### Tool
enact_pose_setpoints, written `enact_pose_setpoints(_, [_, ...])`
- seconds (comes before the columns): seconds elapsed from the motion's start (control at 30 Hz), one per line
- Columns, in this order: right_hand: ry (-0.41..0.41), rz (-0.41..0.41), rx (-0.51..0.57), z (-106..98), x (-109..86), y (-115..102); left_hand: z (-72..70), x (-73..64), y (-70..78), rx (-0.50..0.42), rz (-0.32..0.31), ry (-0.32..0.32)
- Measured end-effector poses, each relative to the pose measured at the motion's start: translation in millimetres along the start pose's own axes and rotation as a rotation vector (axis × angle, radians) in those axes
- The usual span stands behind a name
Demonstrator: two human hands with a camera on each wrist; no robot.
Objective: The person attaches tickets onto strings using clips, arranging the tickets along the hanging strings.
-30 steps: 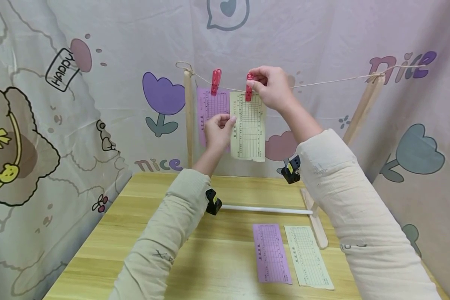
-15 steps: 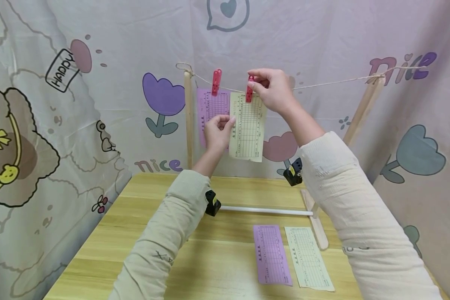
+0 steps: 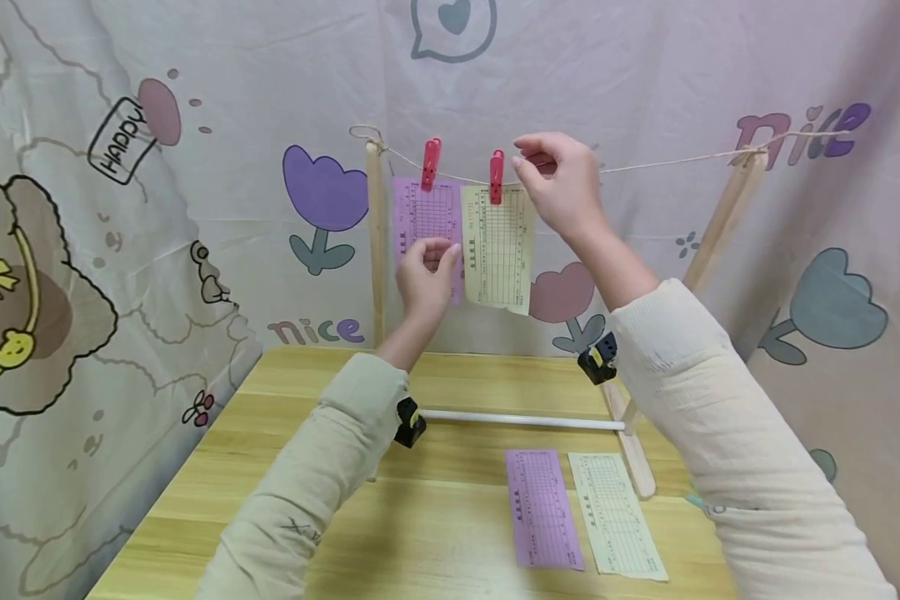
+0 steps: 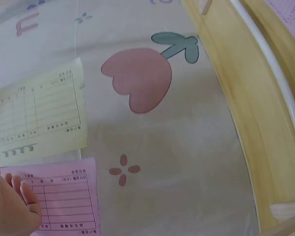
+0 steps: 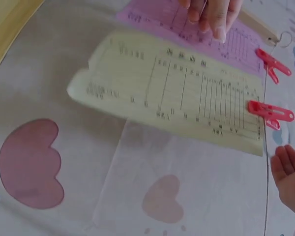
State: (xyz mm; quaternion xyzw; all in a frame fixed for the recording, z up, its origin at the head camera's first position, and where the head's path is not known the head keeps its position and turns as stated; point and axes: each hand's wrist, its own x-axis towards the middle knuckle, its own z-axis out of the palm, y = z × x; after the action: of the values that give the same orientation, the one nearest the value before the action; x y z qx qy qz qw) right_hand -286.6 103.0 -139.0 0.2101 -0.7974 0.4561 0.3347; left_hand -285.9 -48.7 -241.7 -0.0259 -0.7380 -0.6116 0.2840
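A pale yellow printed slip hangs from a string by a red clothespin. To its left, a purple slip hangs from a second red clothespin. My right hand is just right of the yellow slip's clothespin, thumb and fingers apart and holding nothing; the right wrist view shows a gap between hand and clothespin. My left hand is in front of the purple slip, near the yellow slip's left edge, fingers loosely bent around nothing. It hides part of the purple slip.
Wooden posts carry the string at both ends. A white rod runs low across the table to a wooden foot. Another purple slip and a pale green-yellow slip lie at the front right.
The right hand has let go of the clothespin and moved right. My left hand has released the yellow slip's edge and moved slightly left and down. The yellow slip now hangs free, its lower edge swung.
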Motion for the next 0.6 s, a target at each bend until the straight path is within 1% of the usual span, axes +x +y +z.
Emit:
enact_pose_setpoints(0.1, [0.051,-0.038,0.005,-1,-8.4,0,-3.9,-6.4,-0.9,0.004,0.020,-0.005])
enact_pose_setpoints(0.2, [0.100,-0.093,0.013,-2,-16.2,3,-7.7,-12.4,-1.8,0.009,0.033,-0.011])
enact_pose_setpoints(0.33, [0.148,-0.149,0.042,-3,-26.0,8,-12.0,-18.5,-4.5,0.011,0.062,-0.016])
enact_pose_setpoints(0.4, [0.155,-0.158,0.050,-5,-30.8,10,-14.4,-21.5,-5.8,0.012,0.077,-0.026])
enact_pose_setpoints(0.5, [0.144,-0.155,0.056,-10,-37.3,13,-18.7,-25.6,-8.8,0.009,0.096,-0.043])
enact_pose_setpoints(0.6, [0.132,-0.151,0.055,-17,-43.3,15,-23.4,-29.7,-11.6,0.018,0.102,-0.064])
